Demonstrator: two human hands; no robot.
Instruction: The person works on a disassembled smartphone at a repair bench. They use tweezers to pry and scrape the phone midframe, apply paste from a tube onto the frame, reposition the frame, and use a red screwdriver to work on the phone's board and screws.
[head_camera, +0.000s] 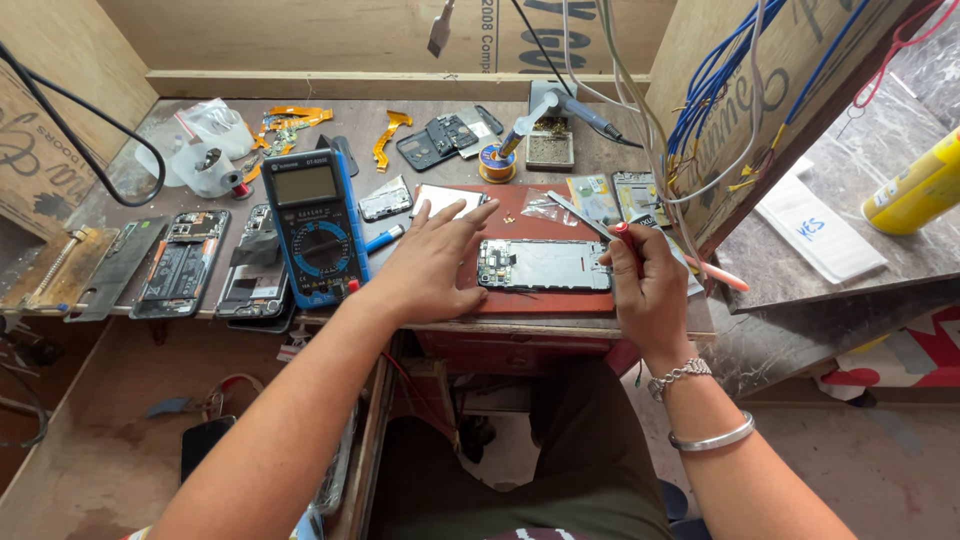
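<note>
We work on an opened phone (543, 265).
It lies between our flat, empty left hand (432, 268) and right hand (646, 280), whose grip pinches tweezers (580, 215).

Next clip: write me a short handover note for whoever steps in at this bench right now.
Left hand: flat and open on the red work mat, beside the opened phone with its bare circuit board.
Right hand: pinch grip on slim metal tweezers, tips above the phone's upper right corner.
Blue digital multimeter lies left of the mat.
Done: phone's back is off.
Left: cannot tell which part is being worked.
</note>
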